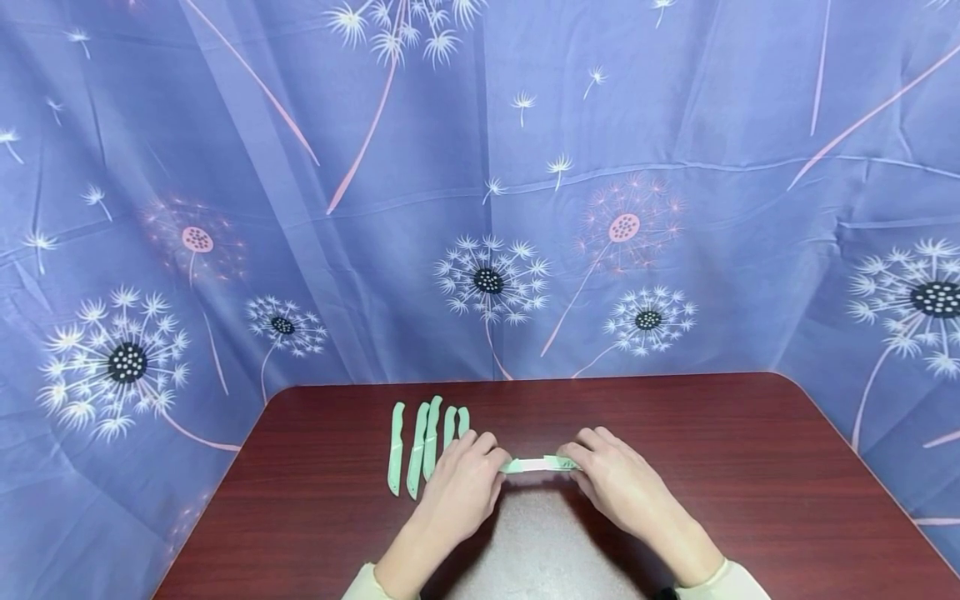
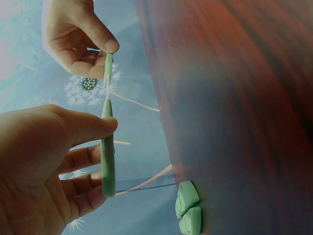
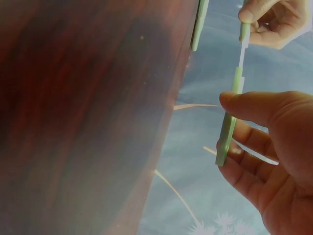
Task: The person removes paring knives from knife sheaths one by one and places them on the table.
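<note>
Over the table, a small knife with a pale green handle (image 2: 108,166) is held level between both hands. My left hand (image 1: 465,479) pinches the handle between thumb and fingers. Opposite it, my right hand (image 1: 618,479) grips the green blade cover (image 3: 226,139) in the same way. A short stretch of bare white blade (image 1: 533,464) shows between handle and cover; the rest of the blade is hidden inside the cover. Left of my left hand lie several matching green knives (image 1: 396,450), roughly side by side, some partly hidden behind that hand.
The dark red-brown wooden table (image 1: 750,467) has rounded back corners and a bright patch of glare near its front. Behind it and at both sides hangs a blue curtain (image 1: 405,292) printed with dandelions.
</note>
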Available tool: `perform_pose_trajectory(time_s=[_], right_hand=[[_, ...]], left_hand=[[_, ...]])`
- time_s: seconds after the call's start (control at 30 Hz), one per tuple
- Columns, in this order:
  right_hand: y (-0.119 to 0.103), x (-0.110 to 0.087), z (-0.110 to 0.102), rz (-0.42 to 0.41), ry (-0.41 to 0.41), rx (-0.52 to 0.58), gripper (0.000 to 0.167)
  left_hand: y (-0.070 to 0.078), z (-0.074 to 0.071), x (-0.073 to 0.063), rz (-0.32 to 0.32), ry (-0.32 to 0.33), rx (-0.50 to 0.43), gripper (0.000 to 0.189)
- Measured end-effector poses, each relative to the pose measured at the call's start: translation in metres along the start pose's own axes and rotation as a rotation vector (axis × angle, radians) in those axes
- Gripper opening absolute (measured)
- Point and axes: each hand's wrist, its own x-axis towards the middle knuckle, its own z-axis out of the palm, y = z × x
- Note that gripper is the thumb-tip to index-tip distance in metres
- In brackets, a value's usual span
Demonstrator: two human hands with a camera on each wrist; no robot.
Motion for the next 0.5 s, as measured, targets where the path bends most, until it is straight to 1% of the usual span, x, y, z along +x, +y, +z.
perform_pose_trajectory(time_s=[0.27, 0.5], right_hand=[[0.0004, -0.0001, 0.001, -0.007, 0.007, -0.012, 0.037], [0.0012, -0.0004, 0.0013, -0.01, 0.009, -0.01, 0.036]], left_hand=[[-0.0005, 0.0014, 0.0001, 0.002, 0.006, 0.005, 0.018], [-0.0007, 0.0013, -0.0003, -0.006, -0.003, 0.001, 0.017]])
